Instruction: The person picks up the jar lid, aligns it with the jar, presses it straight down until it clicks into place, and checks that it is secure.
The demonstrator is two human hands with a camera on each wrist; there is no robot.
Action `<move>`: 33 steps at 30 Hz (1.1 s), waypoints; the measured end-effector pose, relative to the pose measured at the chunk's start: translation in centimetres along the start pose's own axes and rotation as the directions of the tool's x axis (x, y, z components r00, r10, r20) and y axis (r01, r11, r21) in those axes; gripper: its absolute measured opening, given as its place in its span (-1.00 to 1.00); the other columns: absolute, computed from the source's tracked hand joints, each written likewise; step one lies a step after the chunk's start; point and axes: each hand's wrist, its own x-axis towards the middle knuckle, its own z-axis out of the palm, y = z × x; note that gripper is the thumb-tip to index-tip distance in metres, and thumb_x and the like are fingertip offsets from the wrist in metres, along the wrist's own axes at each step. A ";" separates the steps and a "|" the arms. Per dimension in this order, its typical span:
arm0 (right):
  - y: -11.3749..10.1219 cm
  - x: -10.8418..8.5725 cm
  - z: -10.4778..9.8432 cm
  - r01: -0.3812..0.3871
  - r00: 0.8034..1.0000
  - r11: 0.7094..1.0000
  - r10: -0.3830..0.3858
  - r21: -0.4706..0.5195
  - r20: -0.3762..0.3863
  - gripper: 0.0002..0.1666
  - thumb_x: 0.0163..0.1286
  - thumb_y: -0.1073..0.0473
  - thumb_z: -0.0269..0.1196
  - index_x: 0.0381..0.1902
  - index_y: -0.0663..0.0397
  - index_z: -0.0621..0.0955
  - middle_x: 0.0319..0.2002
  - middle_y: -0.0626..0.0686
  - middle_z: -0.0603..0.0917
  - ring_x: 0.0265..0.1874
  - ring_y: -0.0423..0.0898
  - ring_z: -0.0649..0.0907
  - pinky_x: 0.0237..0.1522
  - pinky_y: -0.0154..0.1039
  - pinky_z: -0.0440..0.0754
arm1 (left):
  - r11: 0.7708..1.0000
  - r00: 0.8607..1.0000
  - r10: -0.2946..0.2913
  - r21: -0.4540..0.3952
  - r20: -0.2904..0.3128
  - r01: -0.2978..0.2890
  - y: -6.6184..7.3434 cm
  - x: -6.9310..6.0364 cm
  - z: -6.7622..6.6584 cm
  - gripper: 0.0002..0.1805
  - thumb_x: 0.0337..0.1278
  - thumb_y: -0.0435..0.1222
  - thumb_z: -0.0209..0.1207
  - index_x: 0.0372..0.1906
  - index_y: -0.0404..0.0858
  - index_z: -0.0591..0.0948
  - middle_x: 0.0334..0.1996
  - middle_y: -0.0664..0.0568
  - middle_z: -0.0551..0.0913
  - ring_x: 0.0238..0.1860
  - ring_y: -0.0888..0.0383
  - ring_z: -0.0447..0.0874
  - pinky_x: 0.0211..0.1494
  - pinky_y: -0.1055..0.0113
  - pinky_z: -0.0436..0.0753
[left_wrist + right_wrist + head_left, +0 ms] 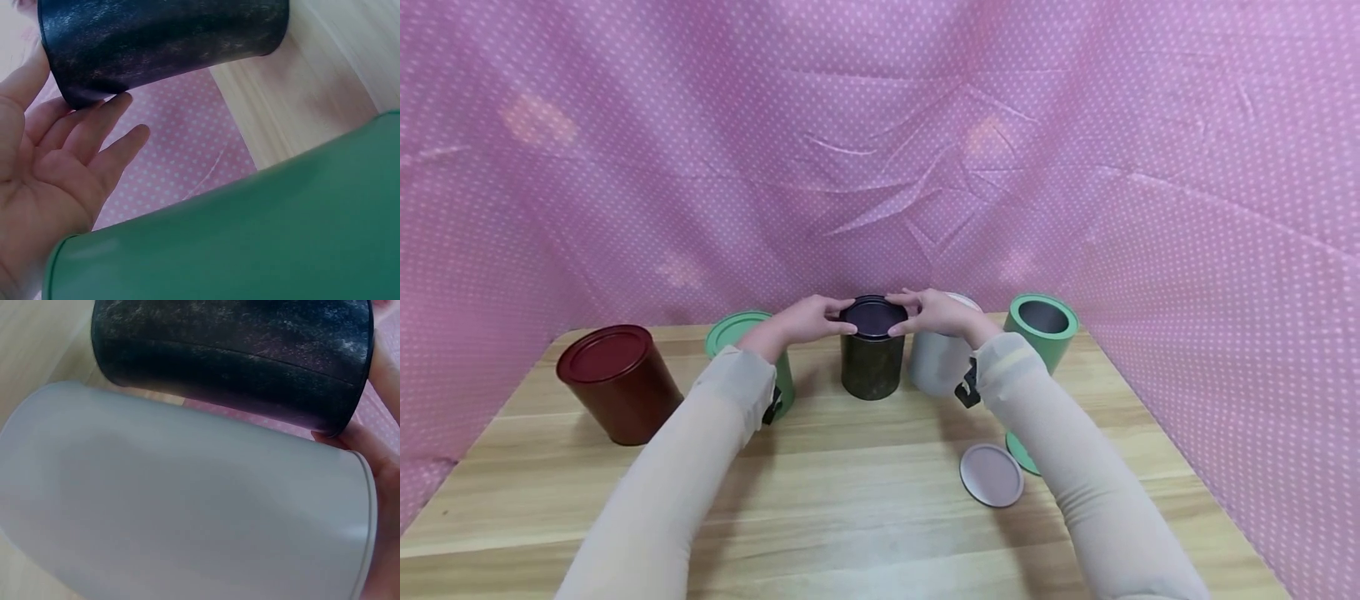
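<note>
A black can (872, 367) stands upright at the back middle, its top dark and recessed; whether that is a lid, I cannot tell. At its left rim is my left hand (805, 321), thumb in front and fingers behind, fairly straight. My right hand (942, 315) touches the right rim in the same way. In the left wrist view, the left hand (69, 156) has fingertips against the edge of the black can (162, 37). The right wrist view shows the right hand (384, 481) partly hidden behind a white can (187, 500), touching the black can (237, 356).
A dark red can (625, 392) and a green can (786, 375) stand left. Right of the black can are the white can (934, 367) and an uncovered green can (1037, 342). A pale lid (992, 475) and a green lid (1021, 457) lie before them; pink dotted cloth (880, 167) hangs behind.
</note>
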 end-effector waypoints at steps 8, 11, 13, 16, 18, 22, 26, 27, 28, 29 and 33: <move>0.0 -0.5 0.1 0.015 1.000 1.000 -0.014 -0.011 0.007 -0.17 0.22 -0.14 0.35 0.42 -0.20 0.36 0.49 0.14 0.15 0.51 -0.04 0.12 0.49 -0.03 0.13 | 1.000 1.000 -0.010 -0.023 0.019 0.010 0.2 0.0 0.1 -0.27 0.27 -0.06 0.20 0.44 -0.25 0.26 0.39 -0.20 0.32 0.39 -0.07 0.31 0.44 0.06 0.31; 0.1 -0.5 0.1 0.014 1.000 1.000 -0.014 -0.018 0.006 -0.18 0.21 -0.16 0.36 0.41 -0.23 0.37 0.49 0.11 0.17 0.50 -0.06 0.14 0.48 -0.06 0.15 | 1.000 1.000 -0.008 -0.027 0.016 0.008 0.2 0.0 0.2 -0.27 0.27 -0.07 0.21 0.44 -0.27 0.27 0.39 -0.19 0.32 0.40 -0.07 0.30 0.45 0.07 0.31; 0.1 -0.5 0.1 0.014 1.000 1.000 -0.014 -0.019 0.009 -0.17 0.20 -0.17 0.36 0.41 -0.25 0.37 0.49 0.09 0.17 0.50 -0.07 0.15 0.48 -0.06 0.15 | 1.000 1.000 -0.010 -0.022 0.015 0.010 0.2 -0.1 0.2 -0.27 0.26 -0.07 0.21 0.43 -0.27 0.27 0.39 -0.19 0.32 0.40 -0.07 0.30 0.44 0.07 0.31; 0.3 -0.4 0.1 0.017 1.000 1.000 -0.017 -0.018 0.013 -0.17 0.19 -0.17 0.36 0.41 -0.26 0.37 0.49 0.10 0.17 0.50 -0.07 0.14 0.49 -0.06 0.12 | 1.000 1.000 -0.012 -0.010 0.015 0.012 0.3 -0.2 0.2 -0.28 0.26 -0.08 0.21 0.43 -0.27 0.28 0.39 -0.18 0.32 0.39 -0.05 0.31 0.44 0.07 0.33; 0.4 -0.4 0.1 0.018 1.000 1.000 -0.018 -0.016 0.013 -0.17 0.20 -0.16 0.37 0.40 -0.24 0.37 0.49 0.11 0.16 0.51 -0.07 0.13 0.50 -0.06 0.10 | 1.000 1.000 -0.015 0.001 0.016 0.015 0.6 -0.2 0.2 -0.28 0.26 -0.08 0.21 0.42 -0.27 0.29 0.37 -0.18 0.35 0.31 0.01 0.41 0.40 0.10 0.37; 0.4 -0.5 0.0 0.014 1.000 1.000 -0.014 -0.008 0.008 -0.17 0.19 -0.16 0.37 0.40 -0.24 0.37 0.49 0.10 0.17 0.51 -0.08 0.13 0.51 -0.07 0.06 | 0.999 1.000 -0.026 0.021 0.016 0.026 0.9 -0.1 0.0 -0.29 0.25 -0.08 0.22 0.41 -0.26 0.30 0.26 -0.21 0.50 -0.01 0.10 0.49 0.22 0.19 0.46; 0.3 -0.6 0.0 0.004 1.000 1.000 -0.004 -0.004 0.014 -0.17 0.19 -0.16 0.37 0.40 -0.25 0.37 0.49 0.08 0.18 0.51 -0.09 0.12 0.52 -0.07 0.05 | 0.999 0.999 -0.036 0.022 0.013 0.036 1.1 -0.2 0.0 -0.29 0.23 -0.08 0.24 0.41 -0.25 0.31 0.30 -0.20 0.45 0.00 0.11 0.47 0.26 0.16 0.46; 0.3 -0.6 0.0 0.002 1.000 1.000 -0.002 -0.004 0.017 -0.16 0.19 -0.16 0.37 0.40 -0.25 0.37 0.49 0.08 0.17 0.51 -0.08 0.12 0.52 -0.07 0.04 | 0.999 0.999 -0.038 0.016 0.015 0.038 1.1 -0.2 0.1 -0.29 0.23 -0.08 0.24 0.41 -0.25 0.31 0.31 -0.19 0.43 0.02 0.11 0.47 0.29 0.14 0.45; 0.3 -0.7 0.0 -0.001 1.000 1.000 0.001 -0.004 0.020 -0.16 0.19 -0.16 0.37 0.41 -0.25 0.37 0.49 0.08 0.17 0.51 -0.08 0.12 0.52 -0.07 0.04 | 0.999 0.999 -0.042 0.010 0.016 0.041 1.0 -0.2 0.1 -0.29 0.23 -0.08 0.24 0.41 -0.24 0.31 0.33 -0.17 0.41 0.06 0.12 0.47 0.32 0.12 0.44; 0.2 -0.7 0.0 -0.005 1.000 1.000 0.005 -0.002 0.023 -0.16 0.18 -0.16 0.38 0.41 -0.25 0.36 0.49 0.08 0.17 0.51 -0.08 0.12 0.52 -0.07 0.04 | 0.999 0.999 -0.046 0.005 0.018 0.045 1.0 -0.2 0.1 -0.28 0.23 -0.08 0.24 0.41 -0.24 0.31 0.35 -0.16 0.40 0.08 0.11 0.47 0.34 0.11 0.42; 0.2 -0.7 0.0 -0.012 0.999 1.000 0.012 0.001 0.032 -0.14 0.18 -0.16 0.38 0.41 -0.27 0.36 0.50 0.06 0.16 0.51 -0.05 0.12 0.51 -0.04 0.06 | 0.997 0.997 -0.068 -0.020 0.022 0.068 0.9 -0.1 0.1 -0.29 0.22 -0.09 0.25 0.41 -0.23 0.32 0.38 -0.13 0.35 0.23 0.07 0.46 0.40 0.09 0.38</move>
